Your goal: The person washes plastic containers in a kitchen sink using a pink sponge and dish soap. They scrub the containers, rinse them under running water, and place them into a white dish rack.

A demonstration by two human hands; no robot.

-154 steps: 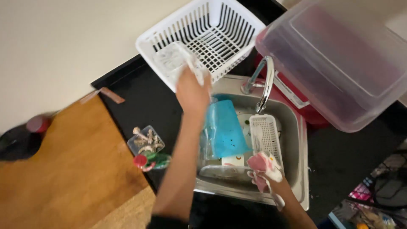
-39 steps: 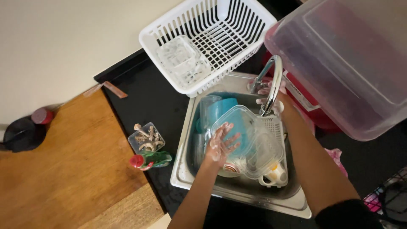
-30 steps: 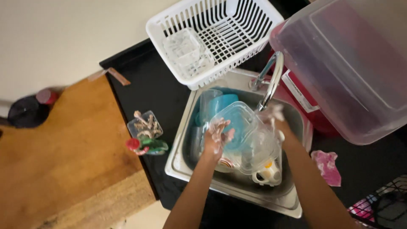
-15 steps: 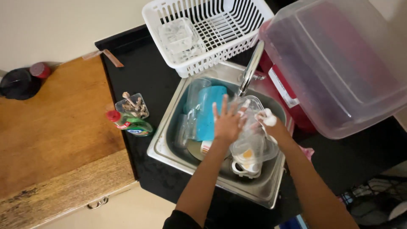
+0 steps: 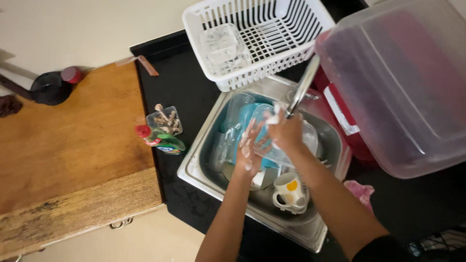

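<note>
While both hands work over the steel sink, the left hand, soapy and with fingers spread, presses flat against a clear plastic container held under the tap. The right hand curls closed around the container's upper edge. A white mug lies in the basin just below them. A white dish rack sits at the bench's far edge.

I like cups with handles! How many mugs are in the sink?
1: a white mug with a yellow spot sits at the sink's near end, below the hands. Others may be hidden under the dishes.
</note>
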